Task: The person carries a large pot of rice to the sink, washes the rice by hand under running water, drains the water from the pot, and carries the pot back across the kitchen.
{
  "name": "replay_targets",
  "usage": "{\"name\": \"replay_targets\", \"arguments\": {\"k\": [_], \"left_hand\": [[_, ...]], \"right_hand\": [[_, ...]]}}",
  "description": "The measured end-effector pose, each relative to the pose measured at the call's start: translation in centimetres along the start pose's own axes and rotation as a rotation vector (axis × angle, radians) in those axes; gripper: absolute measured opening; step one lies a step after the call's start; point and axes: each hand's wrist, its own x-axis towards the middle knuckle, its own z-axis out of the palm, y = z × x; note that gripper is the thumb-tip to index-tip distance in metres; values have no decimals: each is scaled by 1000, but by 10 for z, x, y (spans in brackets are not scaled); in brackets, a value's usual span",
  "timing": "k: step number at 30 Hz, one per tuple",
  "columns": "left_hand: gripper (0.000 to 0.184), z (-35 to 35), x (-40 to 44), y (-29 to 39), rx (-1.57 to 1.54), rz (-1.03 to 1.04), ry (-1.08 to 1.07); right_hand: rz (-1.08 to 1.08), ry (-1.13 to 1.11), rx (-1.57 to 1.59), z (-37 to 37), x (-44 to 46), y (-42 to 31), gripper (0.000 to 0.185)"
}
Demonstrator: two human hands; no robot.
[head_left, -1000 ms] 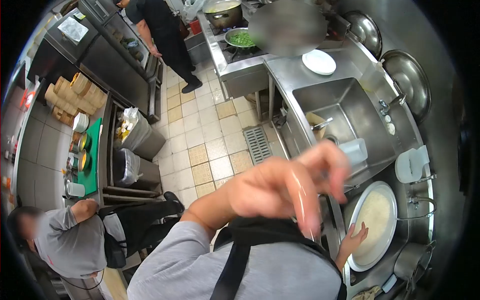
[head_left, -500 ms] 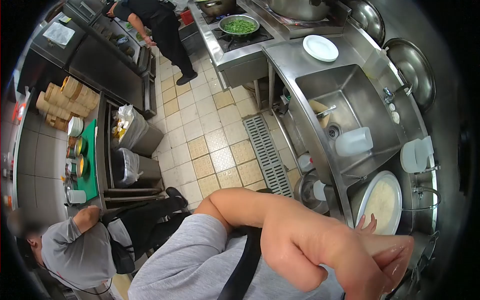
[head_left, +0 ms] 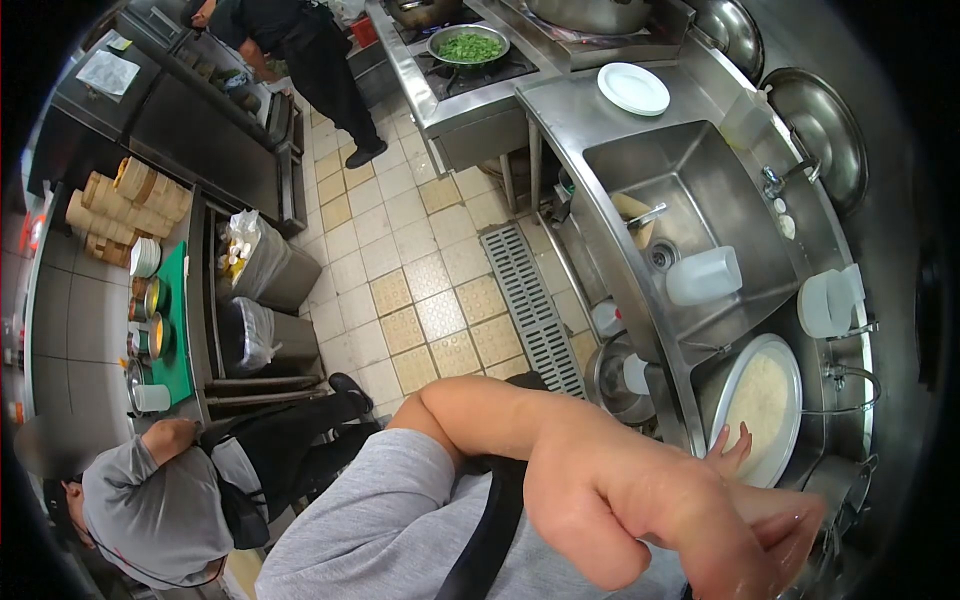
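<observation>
My bare left arm (head_left: 500, 410) reaches across from the grey sleeve towards a round metal bowl (head_left: 797, 420) at the lower right. The bowl holds pale, whitish contents (head_left: 760, 400) that look like rice. At the bowl's near rim, fingers of a hand, apparently my left hand (head_left: 735, 453), are stretched and spread over the edge. The arm hides its palm and wrist. Wet, bent skin (head_left: 795, 525) shows at the lower right; it may belong to my right hand or wrist, but its fingers are not visible.
Beyond the bowl is a metal sink (head_left: 700, 180) with a clear plastic jug (head_left: 705, 276) inside. White plates (head_left: 633, 88) and a pan of chopped greens (head_left: 470, 46) stand farther off. One co-worker (head_left: 165, 500) is at the left, another (head_left: 315, 70) at the back. A floor grate (head_left: 530, 310) runs alongside.
The fingers at the bowl have shifted slightly and spread a little. The view has moved a little. The co-worker at the back leans with a hand farther left.
</observation>
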Motion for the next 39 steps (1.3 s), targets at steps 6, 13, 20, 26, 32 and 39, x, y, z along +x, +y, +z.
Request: {"name": "replay_targets", "arguments": {"k": [6, 13, 20, 26, 32, 39], "left_hand": [[22, -1, -1, 1, 17, -8, -87], [47, 18, 12, -21, -27, 428, 90], [19, 7, -2, 1, -15, -5, -78], [19, 10, -1, 3, -72, -27, -40], [25, 26, 7, -15, -72, 173, 66], [27, 5, -7, -4, 17, 89, 42]], "right_hand": [[10, -9, 48, 3, 0, -4, 42], [27, -27, 51, 4, -3, -4, 43], [17, -38, 62, 5, -7, -5, 44], [27, -35, 57, 5, -8, -7, 43], [20, -30, 48, 8, -9, -2, 42], [3, -21, 75, 12, -6, 0, 42]]}}
